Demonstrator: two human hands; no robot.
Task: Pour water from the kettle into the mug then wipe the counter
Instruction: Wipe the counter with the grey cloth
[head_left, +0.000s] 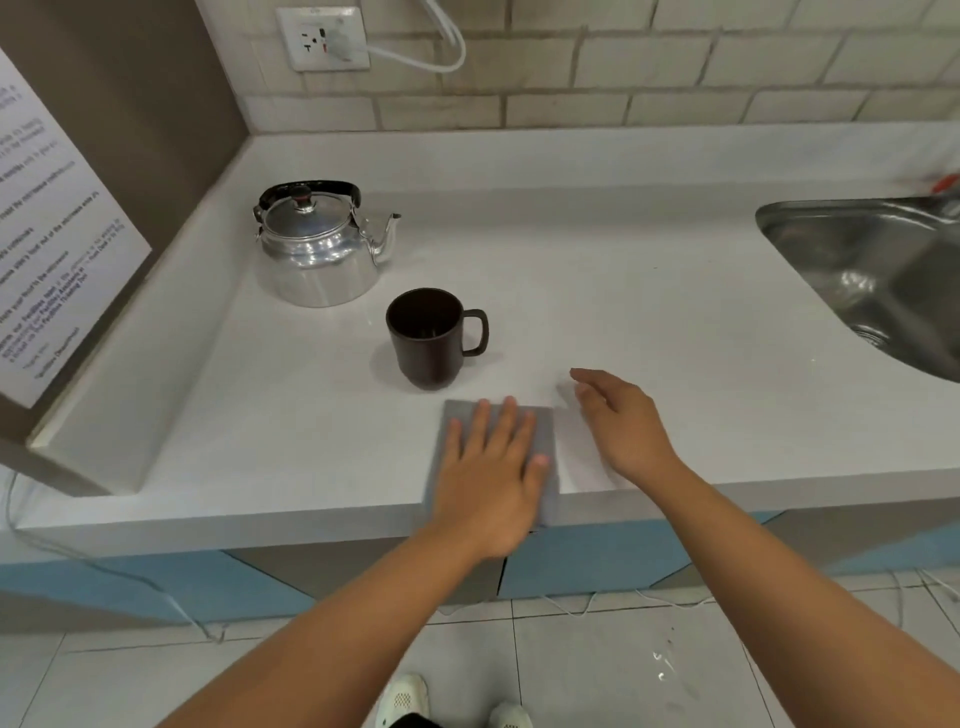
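A shiny metal kettle (319, 252) with a black handle stands at the back left of the white counter (649, 312), spout pointing right. A dark brown mug (427, 338) stands upright in front of it, handle to the right. A grey cloth (543, 431) lies flat at the counter's front edge, just in front of the mug. My left hand (493, 473) presses flat on the cloth with fingers spread. My right hand (621, 421) hovers just right of the cloth, fingers loosely extended, holding nothing.
A steel sink (872, 270) is sunk into the counter at the right. A brown side panel with a printed notice (52, 223) closes the left end. A wall socket (323, 39) with a white cable sits on the tiled wall.
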